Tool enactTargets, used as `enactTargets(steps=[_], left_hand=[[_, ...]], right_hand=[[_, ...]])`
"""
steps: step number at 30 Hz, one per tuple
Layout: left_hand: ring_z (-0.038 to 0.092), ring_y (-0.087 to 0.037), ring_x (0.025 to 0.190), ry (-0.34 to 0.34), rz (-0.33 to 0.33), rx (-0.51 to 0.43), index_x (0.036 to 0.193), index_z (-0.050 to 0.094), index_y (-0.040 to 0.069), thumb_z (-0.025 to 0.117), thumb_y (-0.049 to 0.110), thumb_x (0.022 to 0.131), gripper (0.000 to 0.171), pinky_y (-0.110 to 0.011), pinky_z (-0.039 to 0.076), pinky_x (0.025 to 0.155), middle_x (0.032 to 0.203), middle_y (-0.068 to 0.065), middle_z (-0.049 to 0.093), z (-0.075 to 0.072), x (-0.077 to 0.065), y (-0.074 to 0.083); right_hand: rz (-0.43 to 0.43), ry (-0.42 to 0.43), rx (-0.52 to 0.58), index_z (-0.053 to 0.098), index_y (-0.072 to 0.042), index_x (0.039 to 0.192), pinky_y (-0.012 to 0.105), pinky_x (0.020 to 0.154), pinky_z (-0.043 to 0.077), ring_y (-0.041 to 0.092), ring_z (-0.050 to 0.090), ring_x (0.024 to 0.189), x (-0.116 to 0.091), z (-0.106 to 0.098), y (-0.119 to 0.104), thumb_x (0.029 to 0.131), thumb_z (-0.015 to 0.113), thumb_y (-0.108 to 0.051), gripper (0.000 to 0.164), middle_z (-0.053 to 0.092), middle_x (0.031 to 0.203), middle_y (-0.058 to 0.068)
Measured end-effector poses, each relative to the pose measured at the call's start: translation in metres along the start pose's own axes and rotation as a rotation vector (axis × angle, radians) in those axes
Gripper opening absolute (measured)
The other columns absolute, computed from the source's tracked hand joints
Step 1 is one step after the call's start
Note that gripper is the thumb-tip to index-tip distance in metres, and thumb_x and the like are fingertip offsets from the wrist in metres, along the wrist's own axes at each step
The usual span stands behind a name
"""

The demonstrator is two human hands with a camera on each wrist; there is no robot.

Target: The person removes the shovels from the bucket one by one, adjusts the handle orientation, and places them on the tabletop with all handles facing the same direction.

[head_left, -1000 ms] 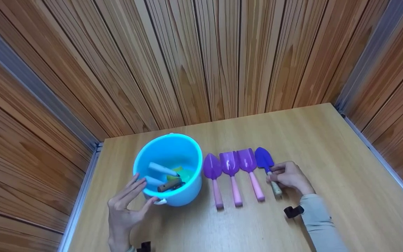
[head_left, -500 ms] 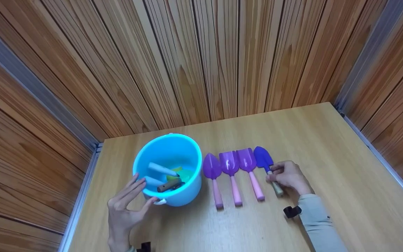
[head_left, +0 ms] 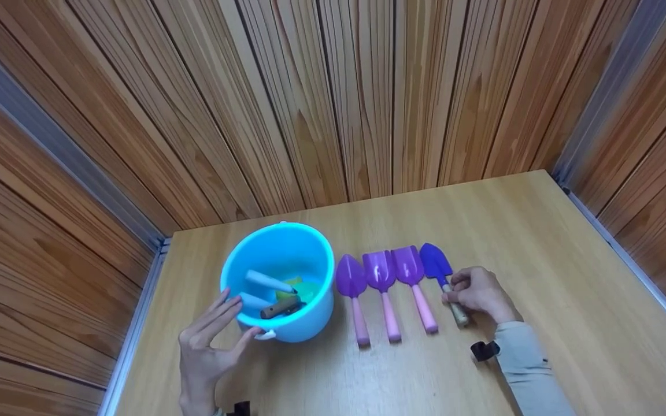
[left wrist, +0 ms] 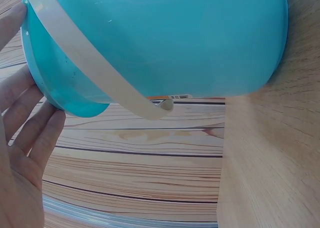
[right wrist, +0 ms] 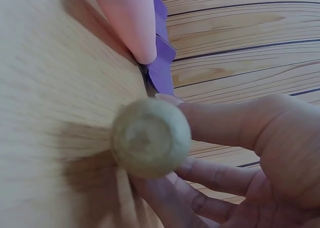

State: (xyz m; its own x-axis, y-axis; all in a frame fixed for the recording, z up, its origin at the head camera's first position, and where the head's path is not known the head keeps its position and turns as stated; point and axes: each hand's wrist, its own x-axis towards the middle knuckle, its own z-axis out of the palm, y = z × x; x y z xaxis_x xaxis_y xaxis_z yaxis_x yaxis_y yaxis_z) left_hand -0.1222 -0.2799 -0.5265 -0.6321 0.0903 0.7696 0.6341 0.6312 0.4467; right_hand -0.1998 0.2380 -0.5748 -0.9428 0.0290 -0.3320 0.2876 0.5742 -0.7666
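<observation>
My right hand (head_left: pixel 480 293) pinches the wooden handle (head_left: pixel 458 312) of a small trowel with a blue blade (head_left: pixel 436 261). The rounded handle end (right wrist: pixel 150 138) faces the camera in the right wrist view, thumb and fingers about it. Left of this trowel lie a purple scoop (head_left: pixel 409 264) with a square edge, a similar scoop (head_left: pixel 379 269) and a purple pointed trowel (head_left: pixel 351 275), all pink-handled and side by side. My left hand (head_left: pixel 208 346) rests spread fingertips and thumb against the rim of a light blue bucket (head_left: pixel 310 326), its fingers fairly straight.
Inside the bucket are light blue handles (head_left: pixel 269 281), a brown handle (head_left: pixel 280 307) and green and yellow pieces (head_left: pixel 307 288). A white bail (left wrist: pixel 90 58) hangs across the bucket's side. Wood-panelled walls (head_left: pixel 367 104) enclose the wooden table (head_left: pixel 576 277) at the back and sides.
The blue-bladed trowel has shifted very slightly left at its blade, closer to the neighbouring purple scoop. My left hand and the bucket have stayed in place.
</observation>
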Motion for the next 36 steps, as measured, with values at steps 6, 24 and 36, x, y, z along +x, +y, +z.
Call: enactTargets(steps=[6, 24, 36], left_hand=[[0.064, -0.029, 0.121, 0.001, -0.024, 0.007, 0.115, 0.076, 0.008, 0.099, 0.016, 0.059, 0.061, -0.025, 0.049, 0.098, 0.117, -0.009, 0.073, -0.001, 0.000, 0.002], [0.064, -0.027, 0.121, 0.009, -0.042, 0.010, 0.115, 0.077, 0.010, 0.099, 0.017, 0.059, 0.060, -0.024, 0.050, 0.097, 0.118, -0.006, 0.073, 0.000, -0.001, 0.001], [0.064, -0.025, 0.122, 0.004, -0.088, 0.001, 0.115, 0.077, 0.011, 0.099, 0.019, 0.060, 0.060, -0.023, 0.050, 0.096, 0.118, -0.005, 0.073, 0.002, -0.003, 0.005]], right_hand=[[0.036, -0.014, 0.010, 0.057, 0.002, 0.132, 0.030, 0.071, 0.055, 0.024, 0.061, 0.088, -0.005, -0.007, -0.006, 0.088, 0.079, -0.021, 0.054, 0.063, 0.103, 0.013], [-0.389, -0.071, -0.244, 0.062, -0.010, 0.132, 0.038, 0.082, 0.059, 0.022, 0.066, 0.099, -0.019, 0.001, -0.158, 0.096, 0.067, -0.018, 0.037, 0.067, 0.114, 0.007], [-0.853, -0.267, -0.351, 0.067, -0.017, 0.128, 0.030, 0.085, 0.061, 0.013, 0.067, 0.101, -0.049, 0.080, -0.242, 0.095, 0.070, -0.021, 0.033, 0.069, 0.119, 0.001]])
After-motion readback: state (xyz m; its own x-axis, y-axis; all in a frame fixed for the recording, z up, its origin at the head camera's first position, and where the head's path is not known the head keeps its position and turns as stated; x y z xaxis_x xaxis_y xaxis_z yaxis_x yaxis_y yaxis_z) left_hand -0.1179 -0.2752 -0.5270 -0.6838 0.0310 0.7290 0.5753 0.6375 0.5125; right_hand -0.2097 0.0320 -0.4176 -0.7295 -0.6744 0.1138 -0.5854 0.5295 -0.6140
